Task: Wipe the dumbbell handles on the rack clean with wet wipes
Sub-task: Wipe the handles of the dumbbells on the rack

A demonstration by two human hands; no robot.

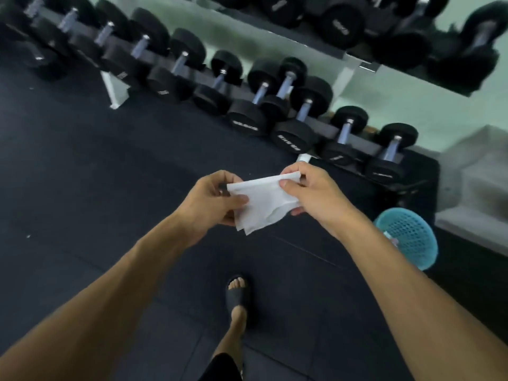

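My left hand [211,199]: It pinches the left side of the wet wipe [264,200]. My thumb is on top and my other fingers are curled under it.
My right hand [310,191]: It pinches the right side of the wipe, thumb on top. The top corner of the wipe sticks up between my fingers.
Wet wipe: It is white and partly folded. It is stretched between my two hands, out in front of me and above the floor [82,160]. Its long way runs from my left hand to my right hand, and the right end sits a bit higher. The bottom corner hangs down, nearer my left hand.
Dumbbells [297,116]: They are past my hands, well apart from the wipe. They sit in a long row on the lower shelf of the rack [346,70]. The row runs from far on my left to near my right hand. Each shiny handle [345,132] points away from me and a bit up, with a black round end on each side.
Top shelf: More black dumbbells [338,26] sit there, but they look blurry.
Basket [409,237]: It is blue with little holes, on the floor just beside my right arm.
My foot [237,295]: It is in a black sandal, below my hands on the dark floor.
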